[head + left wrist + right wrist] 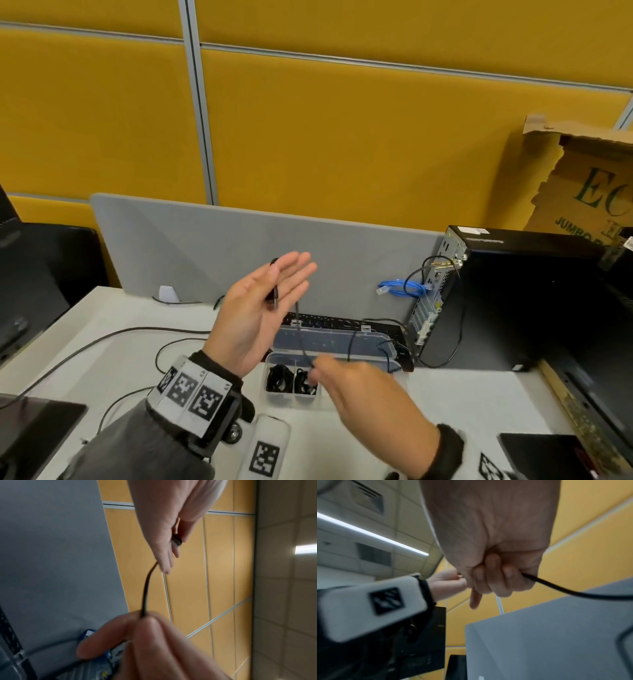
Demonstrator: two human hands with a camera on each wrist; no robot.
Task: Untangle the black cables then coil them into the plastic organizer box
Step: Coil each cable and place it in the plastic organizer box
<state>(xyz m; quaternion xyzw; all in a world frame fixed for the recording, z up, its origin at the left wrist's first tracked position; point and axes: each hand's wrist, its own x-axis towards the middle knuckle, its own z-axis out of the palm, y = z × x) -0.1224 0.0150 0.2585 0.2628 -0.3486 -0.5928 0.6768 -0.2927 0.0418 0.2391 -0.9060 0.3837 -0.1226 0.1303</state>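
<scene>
L hand (255,317) flat w/ black cable (145,592), R hand (363,387) pinching it over organizer box (294,399)

Office cubicle for sure: white desk (113,318) backed by a grey divider screen (212,246), mustard fabric wall panels (342,137) behind that, black desktop tower (513,294) right of the divider, keyboard (329,322) just below it.

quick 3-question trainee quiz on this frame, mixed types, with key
1. True or false: the organizer box has its lid shut.
2. The right hand pinches which thing? A) blue cable B) black cable C) keyboard
3. How many compartments of the box already hold coiled black cables?

Key: 1 false, the lid stands open. 2 B, the black cable, which runs up to the left hand. 3 two.
</scene>
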